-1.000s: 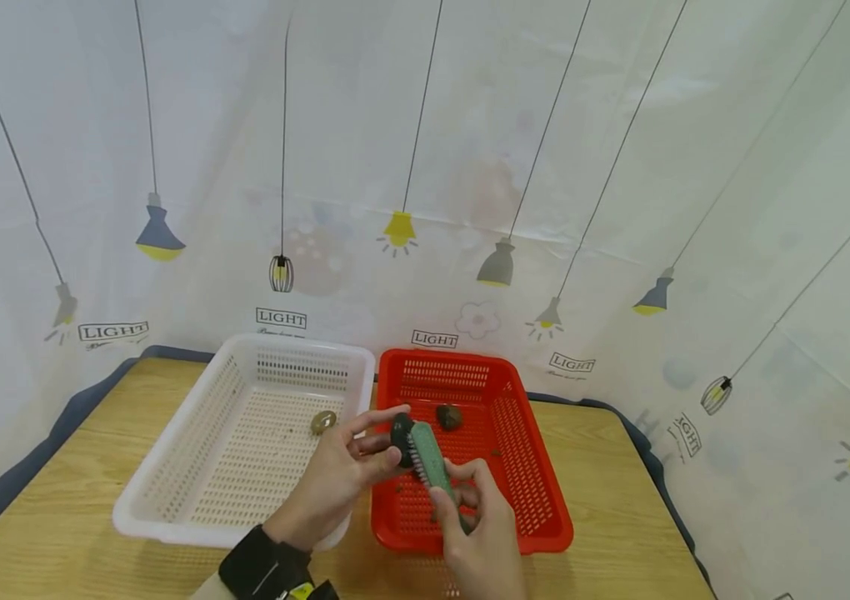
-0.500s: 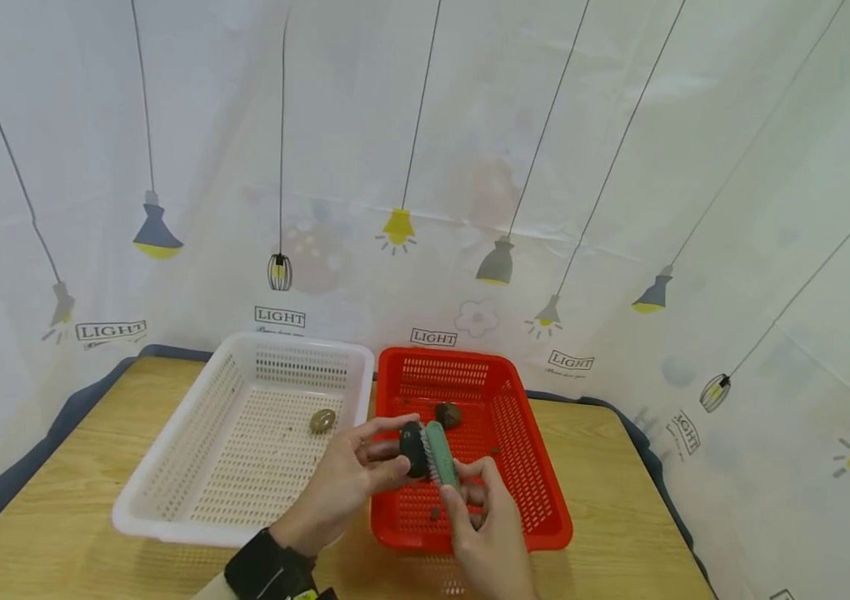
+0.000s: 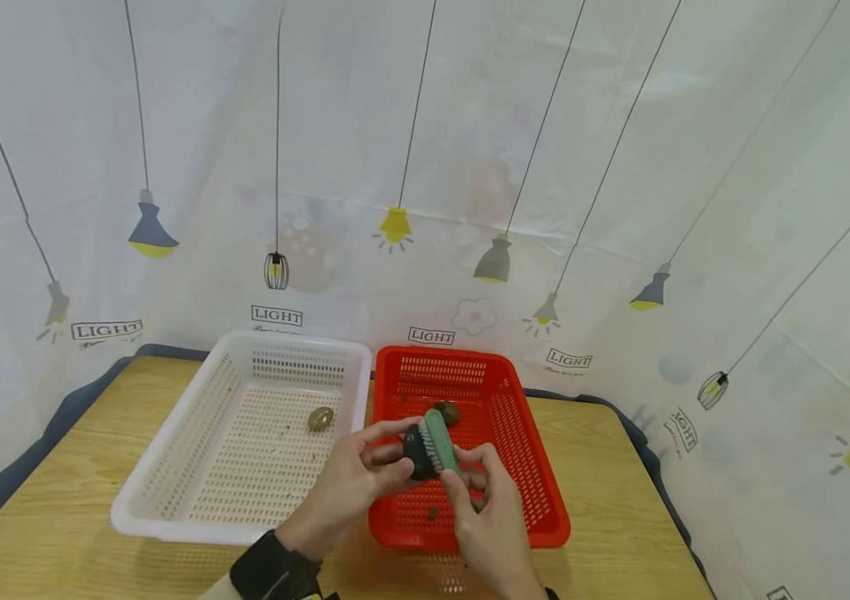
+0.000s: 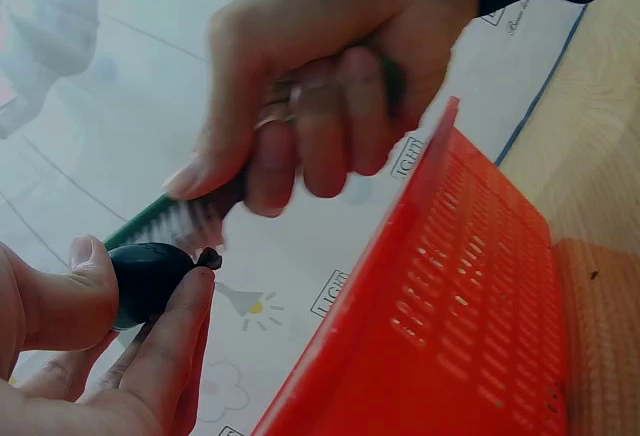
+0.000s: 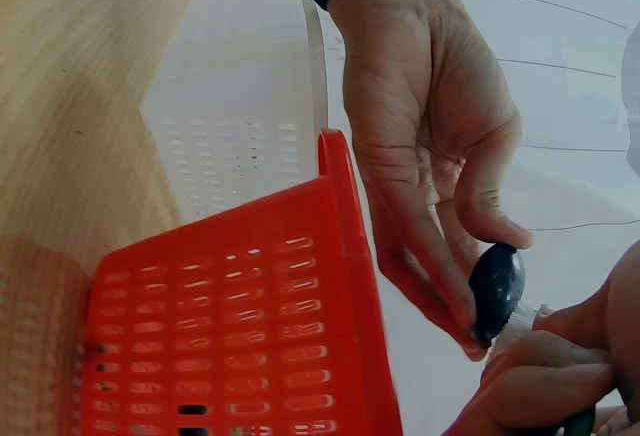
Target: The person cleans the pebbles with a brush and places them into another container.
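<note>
two perforated plastic baskets, a white basket [image 3: 241, 467] and a red basket [image 3: 488, 404], stand side by side on our wooden table [image 3: 620, 500]. in the white one we see an olive-brown stone [image 3: 320, 418] toward its right side; in the red one, a dark brown stone [image 3: 452, 412], partly hidden by the brush [image 3: 440, 442], and a small brown crumb [image 3: 432, 512]. our left hand [image 3: 350, 483] pinches a glossy black stone [image 3: 414, 455] between thumb and fingers above the red basket; our right hand [image 3: 488, 508] has its fingers curled round the green brush, bristles against that stone.
</note>
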The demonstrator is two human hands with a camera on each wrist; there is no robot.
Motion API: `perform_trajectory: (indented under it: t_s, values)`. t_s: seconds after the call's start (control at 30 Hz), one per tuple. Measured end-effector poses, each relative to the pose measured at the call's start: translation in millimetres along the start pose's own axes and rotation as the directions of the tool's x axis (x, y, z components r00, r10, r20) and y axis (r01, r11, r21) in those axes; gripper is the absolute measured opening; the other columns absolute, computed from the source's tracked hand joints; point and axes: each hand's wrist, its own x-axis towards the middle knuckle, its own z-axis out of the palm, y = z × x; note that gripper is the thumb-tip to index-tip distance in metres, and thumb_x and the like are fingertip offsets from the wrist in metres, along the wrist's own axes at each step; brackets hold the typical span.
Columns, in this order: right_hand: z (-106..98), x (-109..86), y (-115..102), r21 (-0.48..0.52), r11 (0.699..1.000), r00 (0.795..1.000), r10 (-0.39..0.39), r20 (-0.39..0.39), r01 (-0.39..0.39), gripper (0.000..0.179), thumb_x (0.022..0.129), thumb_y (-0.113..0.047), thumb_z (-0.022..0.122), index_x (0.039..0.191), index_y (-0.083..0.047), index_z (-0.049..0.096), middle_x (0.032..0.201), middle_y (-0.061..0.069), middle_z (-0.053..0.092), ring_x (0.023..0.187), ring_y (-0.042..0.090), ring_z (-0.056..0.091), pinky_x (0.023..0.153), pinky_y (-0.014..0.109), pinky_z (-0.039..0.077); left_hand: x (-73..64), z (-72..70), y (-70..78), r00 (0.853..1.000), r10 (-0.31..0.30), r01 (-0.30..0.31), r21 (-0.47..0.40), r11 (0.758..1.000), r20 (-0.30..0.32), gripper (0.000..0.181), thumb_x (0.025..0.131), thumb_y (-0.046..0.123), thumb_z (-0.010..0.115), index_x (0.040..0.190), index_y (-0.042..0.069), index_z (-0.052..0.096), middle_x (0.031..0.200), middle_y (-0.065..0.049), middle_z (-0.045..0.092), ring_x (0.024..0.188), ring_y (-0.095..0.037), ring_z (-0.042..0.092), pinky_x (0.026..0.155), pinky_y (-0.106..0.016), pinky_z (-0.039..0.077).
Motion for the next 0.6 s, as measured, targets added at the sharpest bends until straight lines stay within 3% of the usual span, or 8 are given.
perform_trajectory:
  t_s: [0.17, 0.33, 0.47, 0.6]
  values:
    - [2, -10.9, -1, 0.019, 0.999, 1.0, 0.027, 0.016, -0.027, 0.027, 0.115, -0.019, 0.077, 0.133, -0.004, 0.062, 0.143, 0.025, 0.08, 0.086, 0.017, 0.076, 0.059, 0.022, 0.056, 0.1, 0.7, 3.3, 0.999, 0.015, -0.016, -0.033, 0.999, -0.033, 0.062, 0.112, 0.001, 0.076, 0.17, 0.004, 0.057, 0.149, -0.029, 0.076, 0.125, -0.024, 0.081, 0.104, -0.033, 0.072]
    - [8, -10.2, -3, 0.001, 0.999, 0.999, -0.034, 0.004, 0.034, 0.026, 0.115, -0.02, 0.077, 0.131, -0.006, 0.062, 0.145, 0.025, 0.079, 0.086, 0.019, 0.077, 0.062, 0.024, 0.062, -0.9, 5.4, 2.0, 1.0, 0.023, -0.023, 0.025, 0.999, -0.02, 0.064, 0.112, 0.0, 0.075, 0.171, -0.003, 0.051, 0.153, -0.033, 0.073, 0.127, -0.025, 0.082, 0.105, -0.033, 0.072]
    - [5, -1.6, -5, -0.006, 0.999, 0.998, -0.052, -0.025, 0.052, 0.023, 0.115, -0.016, 0.076, 0.131, -0.006, 0.063, 0.128, 0.024, 0.084, 0.067, 0.012, 0.064, 0.053, 0.021, 0.052, -3.6, 6.8, 2.4, 1.0, 0.001, -0.001, 0.041, 0.999, -0.011, 0.064, 0.113, 0.003, 0.074, 0.173, -0.002, 0.05, 0.155, -0.035, 0.071, 0.13, -0.031, 0.081, 0.108, -0.035, 0.072]
    - [-3, 3.5, -7, 0.034, 0.999, 0.999, 0.006, -0.046, -0.005, 0.028, 0.115, -0.014, 0.076, 0.139, -0.005, 0.064, 0.109, 0.018, 0.085, 0.057, 0.01, 0.051, 0.049, 0.019, 0.042, -4.3, 6.0, 5.8, 0.999, -0.002, 0.005, -0.073, 0.997, 0.042, 0.064, 0.116, 0.008, 0.071, 0.175, 0.003, 0.047, 0.166, -0.036, 0.061, 0.141, -0.034, 0.075, 0.117, -0.041, 0.067]
